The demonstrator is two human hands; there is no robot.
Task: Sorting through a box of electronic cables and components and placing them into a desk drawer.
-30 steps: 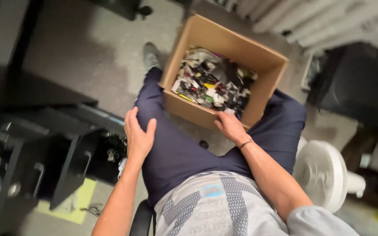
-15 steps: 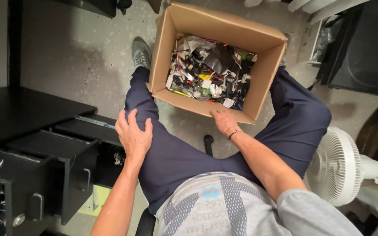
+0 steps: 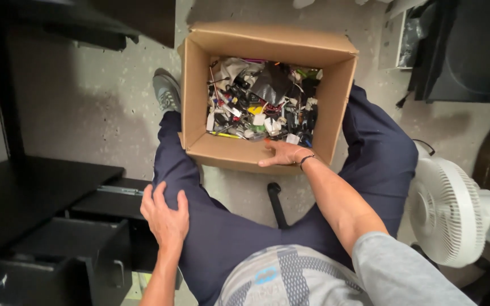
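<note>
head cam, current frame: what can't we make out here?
- Small mixed parts in the open brown cardboard box: too small and tangled to tell apart.
- Right hand on the box's near wall: fingertips' grip unclear.
- Left hand lies flat on the navy trouser leg.
- White round fan: cut by right edge.

The cardboard box is open at the top, so the way in from above is free, but its four upright walls close off every side. Inside, a dense heap of small parts and cables covers the bottom, leaving no bare patch to be seen. The right hand lies over the near wall, taking up part of that rim. Both legs flank the box closely. To the left, speckled floor lies bare up to the black bench and its pulled-out drawers. A white fan blocks the right.
</note>
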